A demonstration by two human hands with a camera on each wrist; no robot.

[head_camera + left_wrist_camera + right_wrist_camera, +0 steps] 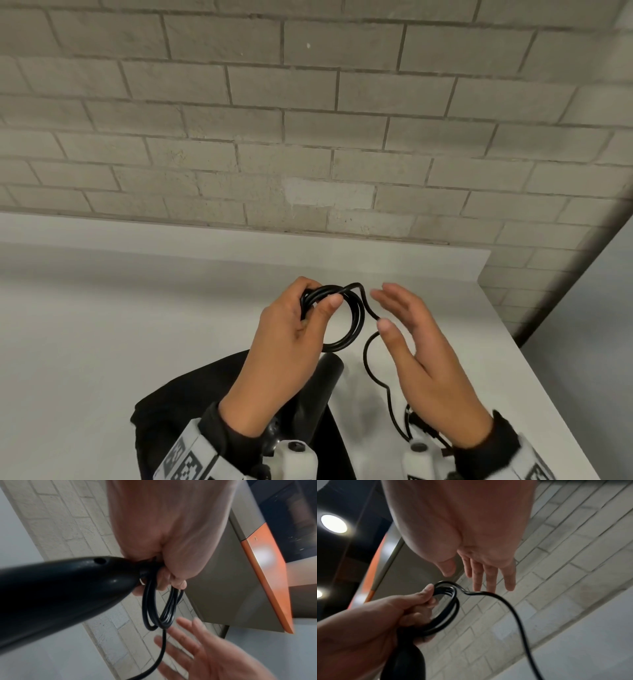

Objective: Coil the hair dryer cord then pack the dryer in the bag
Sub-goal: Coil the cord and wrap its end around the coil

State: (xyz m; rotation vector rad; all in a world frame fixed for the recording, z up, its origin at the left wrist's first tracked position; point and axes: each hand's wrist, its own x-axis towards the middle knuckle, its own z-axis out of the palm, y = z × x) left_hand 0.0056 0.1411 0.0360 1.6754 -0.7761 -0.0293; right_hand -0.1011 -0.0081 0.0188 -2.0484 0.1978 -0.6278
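Where white table (102,325) ends, brick wall (308,120).

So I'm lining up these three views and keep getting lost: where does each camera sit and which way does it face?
Head: worn on the head, looking down at the table; both hands show, left hand gripping the coiled cord, right hand open.
Left wrist: looks along the left palm at coil and dryer handle.
Right wrist: looks along the straight fingers toward the brick wall.
All views share the coil.

Two bare hands, left hand (284,329), right hand (421,356), dark sleeves (503,433) at the wrists, grey bands with black-and-white square patterns (186,459), white camera mounts (296,457) with a black screw
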